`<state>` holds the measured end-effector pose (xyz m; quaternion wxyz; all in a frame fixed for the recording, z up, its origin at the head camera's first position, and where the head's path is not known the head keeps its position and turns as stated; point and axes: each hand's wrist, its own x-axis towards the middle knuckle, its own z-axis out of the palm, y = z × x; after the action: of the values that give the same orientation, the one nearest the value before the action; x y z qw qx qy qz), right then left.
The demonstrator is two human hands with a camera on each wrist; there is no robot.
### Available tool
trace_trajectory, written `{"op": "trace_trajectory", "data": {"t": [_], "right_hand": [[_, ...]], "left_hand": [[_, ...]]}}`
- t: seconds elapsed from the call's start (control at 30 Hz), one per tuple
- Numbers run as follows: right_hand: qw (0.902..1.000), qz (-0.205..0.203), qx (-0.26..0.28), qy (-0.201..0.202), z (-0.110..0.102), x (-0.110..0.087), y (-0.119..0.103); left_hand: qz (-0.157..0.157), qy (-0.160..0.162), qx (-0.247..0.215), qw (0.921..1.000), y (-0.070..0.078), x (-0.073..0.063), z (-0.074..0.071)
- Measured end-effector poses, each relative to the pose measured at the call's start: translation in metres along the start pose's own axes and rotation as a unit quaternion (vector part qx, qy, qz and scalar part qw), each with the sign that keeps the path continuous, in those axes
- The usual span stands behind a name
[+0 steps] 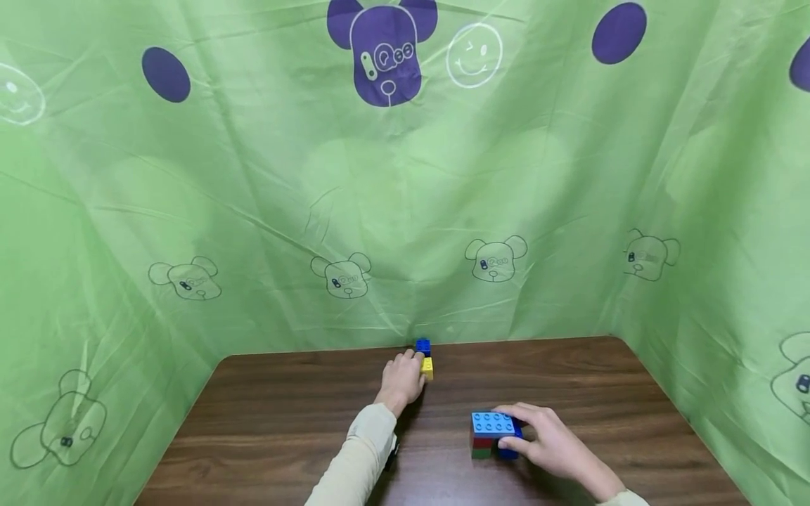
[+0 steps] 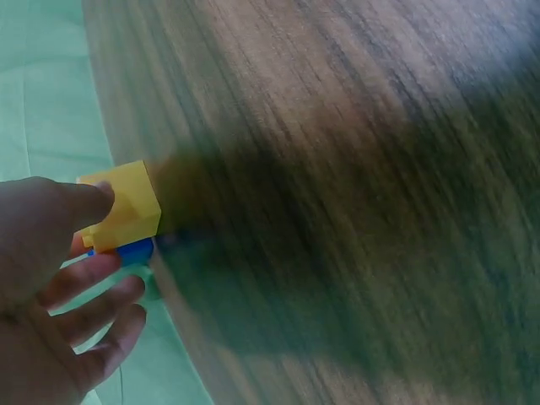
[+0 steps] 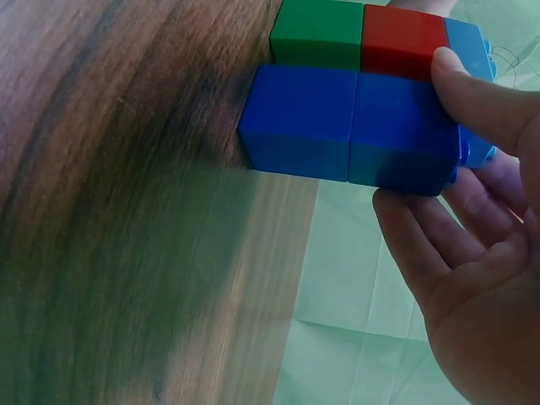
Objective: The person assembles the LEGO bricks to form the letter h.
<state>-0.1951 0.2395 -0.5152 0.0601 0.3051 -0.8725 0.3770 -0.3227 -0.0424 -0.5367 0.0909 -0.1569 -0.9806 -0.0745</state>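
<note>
My left hand [image 1: 402, 381] reaches to the table's far edge and pinches a yellow toy brick [image 2: 128, 207] with the thumb on its near face. A blue brick [image 1: 422, 345] lies just past the yellow one, mostly hidden by it in the left wrist view. On the right, my right hand [image 1: 549, 440] grips the upper of two stacked dark blue bricks [image 3: 295, 121] between thumb and fingers. Beside these stand a green brick [image 3: 316, 35] and a red brick [image 3: 403, 42], with a light blue eight-stud brick [image 1: 493, 423] spanning the top.
The brown wooden table [image 1: 285, 407] has rounded far corners. A green patterned cloth [image 1: 411, 211] hangs close behind its far edge and along both sides. Under the left sleeve [image 1: 354, 457] a dark strap part shows at the wrist.
</note>
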Motion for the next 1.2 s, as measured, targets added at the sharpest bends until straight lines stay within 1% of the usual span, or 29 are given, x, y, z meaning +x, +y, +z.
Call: {"op": "trace_trajectory", "data": {"t": [0.1,0.23,0.43,0.57,0.67,0.73,0.8,0.9,0.97,1.03,1.1,1.2], "right_hand": [[1.0000,-0.004,0.000,0.007,0.001,0.000,-0.001],[1.0000,-0.001,-0.006,0.008,0.002,0.000,-0.001],[0.9997,0.021,-0.005,-0.007,0.002,-0.001,0.000],[0.9997,0.021,-0.006,-0.011,0.001,-0.001,0.000],[0.9996,0.023,-0.007,-0.013,0.000,0.000,0.000],[0.9996,0.022,-0.008,-0.013,-0.001,0.001,0.001],[0.9997,0.017,-0.013,-0.009,-0.001,0.002,0.002],[0.9998,0.014,-0.014,-0.008,0.000,0.002,0.002],[0.9998,0.016,-0.012,-0.009,0.001,0.002,0.003],[0.9996,0.024,-0.006,-0.010,0.001,0.001,0.003],[0.9994,0.035,-0.001,-0.007,0.002,0.000,0.004],[0.9988,0.048,0.005,0.001,0.003,-0.001,0.006]], "left_hand": [[0.000,0.001,0.004,1.0000,-0.001,0.000,0.002],[-0.005,-0.010,0.003,0.9999,-0.001,0.001,0.001],[-0.006,-0.022,-0.013,0.9997,-0.001,-0.001,-0.001],[-0.004,-0.026,-0.026,0.9993,-0.003,-0.002,-0.004],[-0.001,-0.033,-0.042,0.9986,-0.004,-0.003,-0.010],[-0.001,-0.046,-0.070,0.9965,-0.004,-0.003,-0.017],[0.002,-0.059,-0.104,0.9928,-0.004,-0.004,-0.026],[0.013,-0.066,-0.146,0.9870,-0.004,-0.005,-0.040],[0.031,-0.055,-0.154,0.9861,-0.003,-0.008,-0.048],[0.052,-0.040,-0.151,0.9863,0.000,-0.010,-0.058],[0.072,-0.028,-0.154,0.9850,0.005,-0.014,-0.070],[0.095,-0.021,-0.155,0.9830,0.018,-0.019,-0.090]]}}
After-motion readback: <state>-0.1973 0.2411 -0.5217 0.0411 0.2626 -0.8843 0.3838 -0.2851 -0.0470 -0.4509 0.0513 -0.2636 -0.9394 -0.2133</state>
